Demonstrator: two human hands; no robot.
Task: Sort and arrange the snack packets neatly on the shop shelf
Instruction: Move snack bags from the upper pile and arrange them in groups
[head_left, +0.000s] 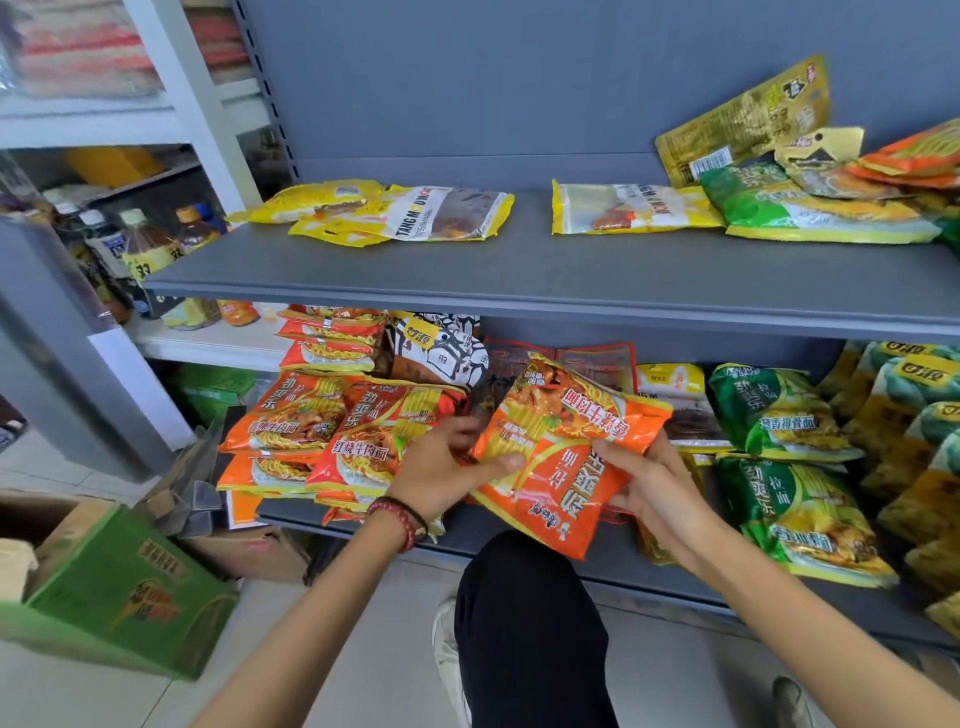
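An orange noodle packet (561, 441) is tilted in front of the lower shelf (675, 587). My left hand (441, 467) pinches its left edge, thumb on top. My right hand (644, 483) grips its right side. To the left lies a pile of matching orange packets (332, 431). Green packets (779, 415) are stacked at the right of the same shelf. The upper shelf (519, 275) carries yellow packets (395, 210) at the left and yellow, green and gold packets (753, 202) at the right.
A green carton (130, 587) and brown cardboard boxes (249, 551) stand on the floor at the left. Bottles (150, 244) fill the neighbouring white rack. My dark-trousered knee (524, 623) is under the packet. Black-and-white and red packets (441, 348) lie at the back of the lower shelf.
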